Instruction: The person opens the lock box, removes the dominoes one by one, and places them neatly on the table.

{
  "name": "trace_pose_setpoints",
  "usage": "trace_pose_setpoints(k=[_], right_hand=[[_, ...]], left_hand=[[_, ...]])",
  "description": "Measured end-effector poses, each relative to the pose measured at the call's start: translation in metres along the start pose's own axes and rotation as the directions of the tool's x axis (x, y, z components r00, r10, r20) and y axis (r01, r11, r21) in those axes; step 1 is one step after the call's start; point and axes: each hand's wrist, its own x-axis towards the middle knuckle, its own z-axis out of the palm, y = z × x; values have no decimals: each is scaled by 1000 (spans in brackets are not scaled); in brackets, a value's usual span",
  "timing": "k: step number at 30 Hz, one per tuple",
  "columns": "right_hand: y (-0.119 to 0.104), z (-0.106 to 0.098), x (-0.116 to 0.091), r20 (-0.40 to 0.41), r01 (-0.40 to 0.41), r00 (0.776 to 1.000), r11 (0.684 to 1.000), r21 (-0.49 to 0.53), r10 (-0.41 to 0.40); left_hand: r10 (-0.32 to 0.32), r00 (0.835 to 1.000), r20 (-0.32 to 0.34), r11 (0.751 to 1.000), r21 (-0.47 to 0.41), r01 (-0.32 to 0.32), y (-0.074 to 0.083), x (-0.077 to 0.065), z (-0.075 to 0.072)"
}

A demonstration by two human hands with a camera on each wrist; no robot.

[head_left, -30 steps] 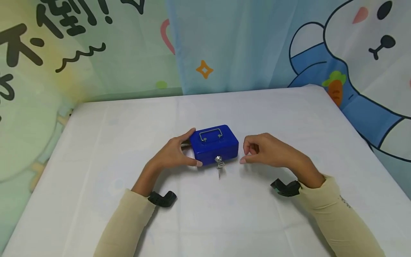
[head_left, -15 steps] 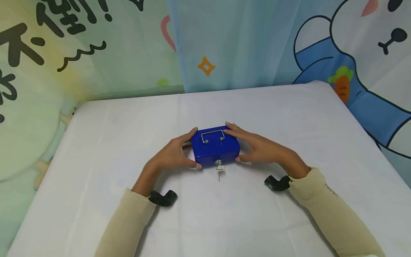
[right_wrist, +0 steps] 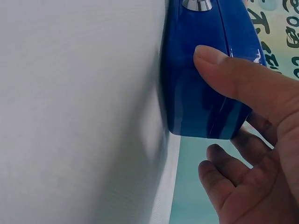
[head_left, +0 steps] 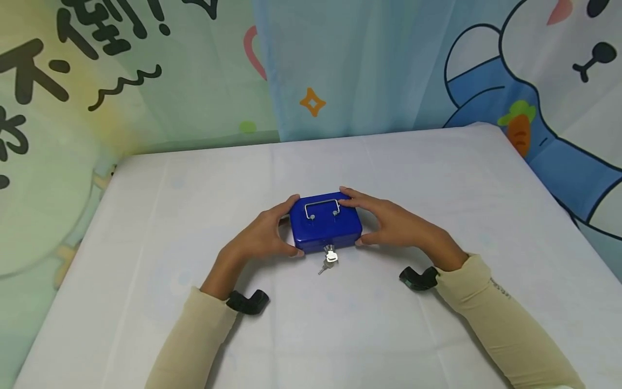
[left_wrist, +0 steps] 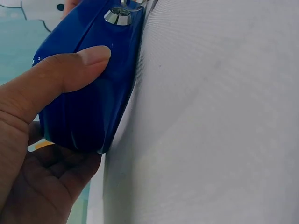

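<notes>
1. Along the bottom of the head view, two forearms in beige sleeves (head_left: pixel 491 319) rise from the lower left and lower right corners, each with a black wrist-mounted camera bracket (head_left: pixel 248 301) just behind the hand.

2. At the centre of the frame, the small keys (head_left: pixel 326 263) hang from a silver lock on the box's near face and rest on the cloth, slanting toward the lower left.

3. Just above the keys sits the small blue metal cash box (head_left: pixel 325 227), lid down, resting flat on the white cloth-covered table (head_left: pixel 146 227).

4. Left of the box, the left hand (head_left: pixel 262 235) grips its left end: the thumb presses the front face near the lock, as the left wrist view shows on the blue metal (left_wrist: pixel 88 107), and the fingers curl round the far side.

5. Right of the box, the right hand (head_left: pixel 393 224) grips the right end the same way: the thumb lies on the front face in the right wrist view (right_wrist: pixel 205 93), and the fingertips reach onto the lid beside the folded silver wire handle (head_left: pixel 322 205).

6. Beyond the table, across the top of the frame, hangs a pastel cartoon curtain (head_left: pixel 364 65) with black characters at upper left, an orange star in the middle, and a white bear and a carrot at upper right.
</notes>
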Motion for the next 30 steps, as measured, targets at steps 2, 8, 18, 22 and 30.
trace_pose_setpoints(k=[2,8,18,22,30], right_hand=[[-1,0,0,-6,2,1000,1000,-4,-2],[-11,2,2,-6,-57,998,998,-36,57],[-15,1,0,-2,-33,999,994,-100,33],[-13,0,0,-10,-4,1000,996,-85,3],[-13,1,-4,1,-20,1000,998,-54,20]], left_hand=[[9,1000,2,1000,2,-9,-1,1,0],[32,999,10,999,-7,-32,-3,1,-2],[-18,999,37,1000,-22,19,-5,-1,-5],[-47,997,69,995,-84,53,-4,-3,-8],[-42,991,129,986,-152,61,-6,-4,-9]])
